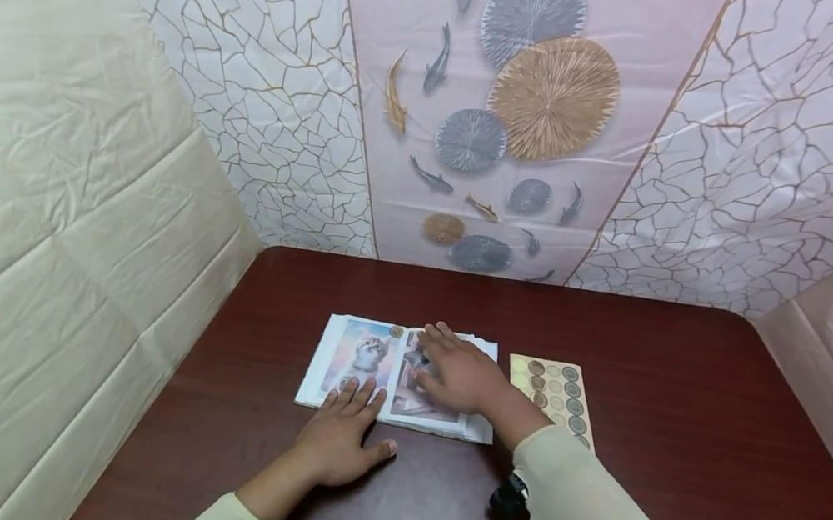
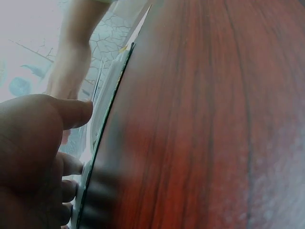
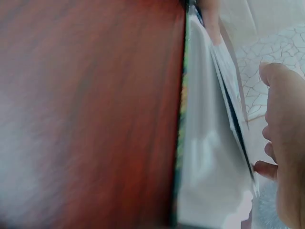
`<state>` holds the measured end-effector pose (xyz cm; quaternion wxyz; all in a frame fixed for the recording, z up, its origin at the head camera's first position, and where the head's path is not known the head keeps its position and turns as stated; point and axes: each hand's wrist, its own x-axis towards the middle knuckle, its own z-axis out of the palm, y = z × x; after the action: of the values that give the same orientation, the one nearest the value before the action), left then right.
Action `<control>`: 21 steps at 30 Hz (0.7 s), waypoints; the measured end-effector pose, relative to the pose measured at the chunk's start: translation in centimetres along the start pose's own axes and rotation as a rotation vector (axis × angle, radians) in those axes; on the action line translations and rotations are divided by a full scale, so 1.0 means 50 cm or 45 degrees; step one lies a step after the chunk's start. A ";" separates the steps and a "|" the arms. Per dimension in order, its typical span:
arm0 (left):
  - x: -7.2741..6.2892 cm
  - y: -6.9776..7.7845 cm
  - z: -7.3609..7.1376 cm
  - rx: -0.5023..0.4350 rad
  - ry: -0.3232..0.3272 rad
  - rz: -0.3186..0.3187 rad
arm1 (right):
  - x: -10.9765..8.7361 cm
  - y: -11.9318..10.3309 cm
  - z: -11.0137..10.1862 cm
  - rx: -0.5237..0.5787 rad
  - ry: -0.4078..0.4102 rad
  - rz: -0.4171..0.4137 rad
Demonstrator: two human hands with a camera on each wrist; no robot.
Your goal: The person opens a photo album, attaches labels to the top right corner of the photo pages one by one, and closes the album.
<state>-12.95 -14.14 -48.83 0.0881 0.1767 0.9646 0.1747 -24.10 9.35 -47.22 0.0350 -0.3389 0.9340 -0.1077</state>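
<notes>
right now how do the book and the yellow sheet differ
The book is wider than the yellow sheet.
The book is a thick stack of pages, lying open; the yellow sheet looks flat and thin.
The book shows a kitten picture, the yellow sheet columns of coin-like circles.
Both lie on the table.

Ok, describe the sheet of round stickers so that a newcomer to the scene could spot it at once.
In the head view, an open book lies on the dark reddish-brown table. Just right of it, partly hidden by the right forearm, lies the sheet. Unlike the book, it is a single pale-yellow piece bearing columns of round stickers.
</notes>
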 end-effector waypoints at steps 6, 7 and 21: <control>0.001 0.003 -0.003 -0.018 0.005 -0.003 | -0.045 0.014 0.008 0.002 0.079 -0.015; 0.001 0.003 -0.003 -0.016 0.003 -0.006 | -0.050 0.016 0.008 0.002 0.094 -0.018; 0.001 0.009 -0.005 -0.082 0.073 -0.033 | -0.114 0.031 -0.013 -0.001 0.205 -0.048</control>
<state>-12.91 -13.80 -48.45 0.0684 0.1563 0.9628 0.2094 -20.77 14.26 -46.99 -0.0423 -0.3467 0.9272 -0.1351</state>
